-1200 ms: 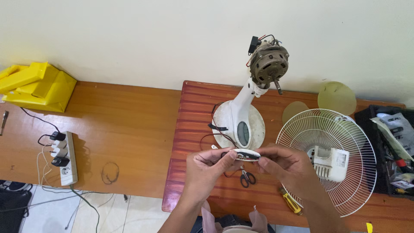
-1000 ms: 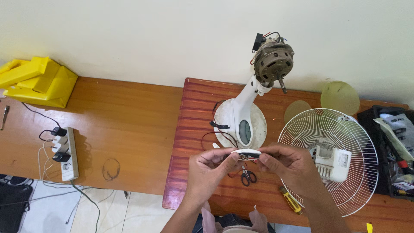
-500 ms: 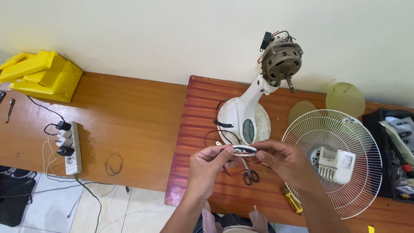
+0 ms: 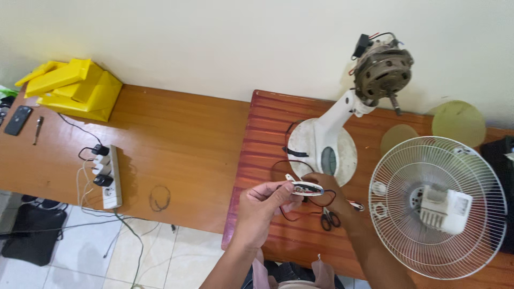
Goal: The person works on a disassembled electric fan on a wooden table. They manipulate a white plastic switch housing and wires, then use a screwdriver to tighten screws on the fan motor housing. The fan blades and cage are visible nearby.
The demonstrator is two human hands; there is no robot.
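Both of my hands hold a small white switch panel (image 4: pixel 306 188) with red and black wires trailing from it. My left hand (image 4: pixel 262 210) pinches its left end with fingers closed. My right hand (image 4: pixel 333 194) grips its right end from behind. The panel hovers just in front of the round white base (image 4: pixel 321 144) of a taken-apart fan. The fan's neck rises to a bare motor (image 4: pixel 381 68) with wires and a black capacitor on top. Small scissors (image 4: pixel 327 218) lie on the reddish table (image 4: pixel 267 134) under my right wrist.
A white wire fan guard (image 4: pixel 436 206) with a white motor cover in it lies at right. Two pale green discs (image 4: pixel 458 123) sit behind it. On the brown table at left are a power strip (image 4: pixel 110 174), yellow folded boxes (image 4: pixel 75 88), a phone (image 4: pixel 19 119) and a wire loop (image 4: pixel 159 198).
My view has shifted left and slightly down, so the fan sits further right in frame. My hands have kept hold of the switch panel, with the right hand now curled more behind it.
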